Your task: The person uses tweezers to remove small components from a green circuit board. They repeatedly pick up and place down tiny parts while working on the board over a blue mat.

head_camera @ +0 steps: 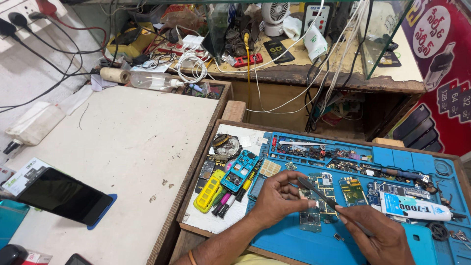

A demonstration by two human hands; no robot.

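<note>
My left hand (278, 198) is curled over a small green circuit board (314, 196) that lies on the blue work mat (294, 240), pinching its edge with the fingertips. My right hand (380, 233) grips a dark slim tool (316, 191), tweezers or a spudger, whose tip rests on that board beside my left fingers. More circuit boards (352, 190) lie just beyond, and a white glue tube (414, 208) lies to the right of my right hand.
A teal phone frame (240, 169), a yellow phone frame (208, 194) and pens sit left of the mat. A black phone (64, 196) lies at the white table's left. Cables, a small fan and a soldering station crowd the rear bench.
</note>
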